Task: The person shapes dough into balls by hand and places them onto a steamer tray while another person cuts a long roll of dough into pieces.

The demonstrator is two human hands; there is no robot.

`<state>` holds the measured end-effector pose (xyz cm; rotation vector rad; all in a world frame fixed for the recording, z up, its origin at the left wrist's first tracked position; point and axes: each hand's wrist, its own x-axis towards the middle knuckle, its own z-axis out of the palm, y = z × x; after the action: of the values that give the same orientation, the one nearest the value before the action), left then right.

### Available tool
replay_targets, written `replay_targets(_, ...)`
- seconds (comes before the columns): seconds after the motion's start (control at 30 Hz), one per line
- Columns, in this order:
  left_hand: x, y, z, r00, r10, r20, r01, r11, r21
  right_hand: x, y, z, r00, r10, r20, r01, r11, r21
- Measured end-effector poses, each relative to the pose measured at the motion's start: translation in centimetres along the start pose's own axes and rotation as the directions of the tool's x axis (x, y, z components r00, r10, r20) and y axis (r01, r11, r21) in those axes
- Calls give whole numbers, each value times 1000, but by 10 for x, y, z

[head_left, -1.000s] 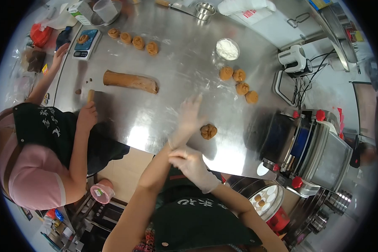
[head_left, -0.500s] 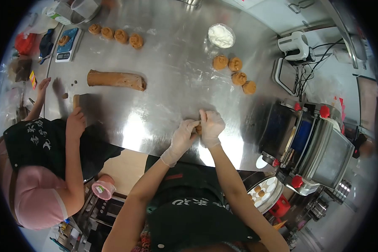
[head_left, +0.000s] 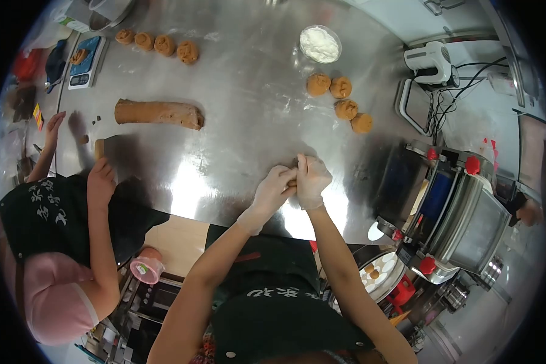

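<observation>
In clear gloves, my left hand [head_left: 272,193] and my right hand [head_left: 312,180] meet above the steel table near its front edge. Both are closed around a small brown dough piece [head_left: 292,182], mostly hidden by the fingers. Beyond them, several brown dough pieces [head_left: 346,109] lie in a slanting line, below a clear bowl of white cream or paste [head_left: 320,44]. A thick brown dough log [head_left: 159,114] rests farther left on the steel table [head_left: 242,109].
At left, a co-worker's hand [head_left: 101,177] holds a scraper [head_left: 99,148]. Several dough pieces [head_left: 164,45] sit near a scale [head_left: 84,70]. A roller machine [head_left: 446,206] borders the right side, below a hand mixer [head_left: 429,64]. A round tray [head_left: 379,276] stands lower right.
My hands have shifted slightly, with the fingers closer around the dough. The view has moved a little, and things at left appear farther left.
</observation>
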<state>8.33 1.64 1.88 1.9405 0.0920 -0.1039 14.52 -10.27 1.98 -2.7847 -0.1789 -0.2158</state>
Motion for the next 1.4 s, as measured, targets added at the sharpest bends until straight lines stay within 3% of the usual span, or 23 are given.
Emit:
replay_targets(0.07,0,-14,8,967,-222,-129,197,964,-179,20,3,-3,958,-256,-130,256,967,-15)
replay_targets(0.1,-8,-12,11,926,-343,-160,291,915,-279,16,4,-10,961,-243,-132,246,969,1)
replay_targets(0.13,-12,-10,15,929,-346,-130,297,909,-294,11,5,-17,964,-231,-135,235,972,16)
replay_targets(0.2,-1,-7,15,939,-327,-108,278,905,-321,10,-1,-13,998,19,-53,-12,991,133)
replay_targets(0.23,0,-2,11,978,-178,-109,160,975,-154,5,-2,-10,988,144,-52,-130,969,212)
replay_targets(0.33,-22,7,26,997,-39,-68,42,998,45,-19,-4,-10,983,182,-23,-181,983,39)
replay_targets(0.37,-30,4,32,992,-17,-122,25,997,68,-23,1,-1,975,181,-133,-177,983,40)
replay_targets(0.47,-27,-1,23,993,-92,-73,94,995,21,-9,13,12,951,14,-309,-16,1000,-6)
replay_targets(0.57,-4,13,26,951,-249,-184,247,968,-35,-16,13,7,977,104,-186,-109,994,-20)
replay_targets(0.67,-5,17,25,997,-56,-44,64,979,193,-28,22,2,928,372,12,-368,911,189)
replay_targets(0.7,-12,10,31,998,3,64,-25,938,344,-34,21,3,946,322,-20,-316,937,147)
replay_targets(0.8,-39,-7,34,939,332,92,-341,855,391,-42,21,3,984,163,-75,-162,987,19)
replay_targets(0.87,-39,-12,34,937,332,104,-346,857,382,-40,23,1,995,60,-78,-64,997,-45)
replay_targets(0.9,-37,-8,32,935,335,112,-352,859,372,-44,25,-1,993,107,-54,-106,994,16)
replay_targets(0.97,-24,-3,23,960,175,219,-239,918,315,-36,27,2,985,169,-21,-164,975,149)
replay_targets(1.0,-18,4,16,956,88,279,-172,940,294,-35,28,1,940,339,33,-332,891,310)
replay_targets(1.07,3,28,7,983,79,167,-123,956,268,-37,37,-9,766,603,222,-608,569,553)
replay_targets(1.1,14,34,6,991,74,113,-101,963,250,-34,39,-17,643,699,312,-725,426,542)
replay_targets(1.2,31,29,16,902,16,432,-164,938,306,-33,39,-28,590,717,371,-774,372,513)
replay_targets(1.23,32,31,17,850,-36,525,-199,902,384,-31,32,-31,598,723,345,-785,441,435)
replay_targets(1.3,30,35,16,716,-178,675,-288,805,519,-40,20,-18,782,619,65,-597,717,360)
replay_targets(1.37,-2,-2,12,762,272,588,-551,749,368,-52,14,-6,912,385,-142,-360,917,174)
replay_targets(1.4,-11,-8,5,714,486,504,-674,672,307,-52,12,-1,924,347,-159,-330,936,123)
